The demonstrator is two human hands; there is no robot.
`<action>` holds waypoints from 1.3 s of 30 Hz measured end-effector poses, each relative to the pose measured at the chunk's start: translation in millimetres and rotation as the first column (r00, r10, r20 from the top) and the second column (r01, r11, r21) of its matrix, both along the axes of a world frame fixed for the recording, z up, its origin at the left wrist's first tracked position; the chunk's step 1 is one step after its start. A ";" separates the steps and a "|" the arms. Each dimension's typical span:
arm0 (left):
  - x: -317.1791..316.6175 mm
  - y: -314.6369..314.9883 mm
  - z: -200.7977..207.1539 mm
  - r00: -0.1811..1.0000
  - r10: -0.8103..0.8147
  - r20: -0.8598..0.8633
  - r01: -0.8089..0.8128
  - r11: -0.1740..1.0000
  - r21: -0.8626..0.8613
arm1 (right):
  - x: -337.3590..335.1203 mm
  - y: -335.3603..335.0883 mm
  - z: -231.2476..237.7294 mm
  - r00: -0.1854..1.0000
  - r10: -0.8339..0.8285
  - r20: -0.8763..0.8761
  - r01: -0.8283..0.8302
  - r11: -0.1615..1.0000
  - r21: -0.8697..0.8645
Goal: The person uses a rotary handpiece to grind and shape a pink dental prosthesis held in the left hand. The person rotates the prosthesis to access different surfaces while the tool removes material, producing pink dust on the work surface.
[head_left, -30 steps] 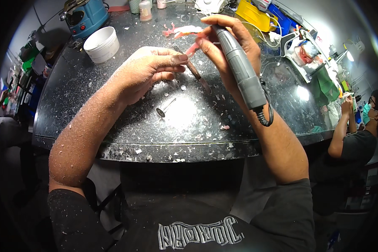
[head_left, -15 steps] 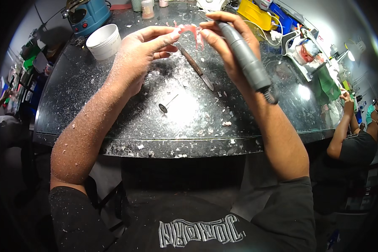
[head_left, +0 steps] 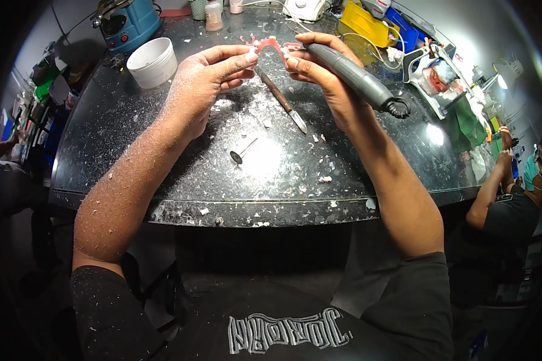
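Observation:
A pink, arch-shaped denture base (head_left: 269,43) with small whitish parts is held up over the far middle of the dark bench. My left hand (head_left: 214,71), dusted with pale shavings, pinches its left side between thumb and fingers. In my right hand (head_left: 319,67) a grey rotary handpiece (head_left: 352,75) lies across the palm, its ribbed cable end to the lower right. The right thumb and a finger also meet at the denture's right side. Fingers hide the handpiece's tip. Below the denture lies a wooden-handled knife (head_left: 278,97), and nearer me a small disc on a shank (head_left: 236,157).
Pale shavings and chips litter the bench (head_left: 180,174). A white tub (head_left: 152,63) and a blue machine (head_left: 126,25) stand at the far left. Yellow (head_left: 362,29) and blue bins, a cable and a white-framed device (head_left: 430,78) are on the right. Another person's arm (head_left: 491,186) shows at far right.
My right hand has turned, swinging the handpiece's cable end up and to the right. Its thumb now meets the denture's right side, and the denture has tilted. The left hand has barely shifted.

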State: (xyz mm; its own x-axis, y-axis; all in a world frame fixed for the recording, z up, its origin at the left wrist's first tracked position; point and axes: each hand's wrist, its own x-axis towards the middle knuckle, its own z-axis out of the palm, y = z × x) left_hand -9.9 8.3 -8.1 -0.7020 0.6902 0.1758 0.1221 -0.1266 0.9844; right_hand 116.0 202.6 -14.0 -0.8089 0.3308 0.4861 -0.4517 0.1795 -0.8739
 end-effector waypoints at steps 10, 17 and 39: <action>3.7 0.2 4.8 0.974 0.032 -0.223 -0.021 0.998 0.051 | -2.8 -0.2 -0.8 0.996 -0.020 -0.082 0.020 1.000 -0.005; 0.6 -0.5 3.6 0.964 0.034 -0.264 -0.031 0.999 0.014 | -3.3 -2.1 0.8 0.996 -0.049 -0.081 0.048 0.999 -0.018; 2.0 0.7 2.0 0.991 -0.021 -0.132 0.030 0.997 0.066 | -6.2 -4.9 0.5 0.980 -0.144 -0.136 0.138 0.989 -0.054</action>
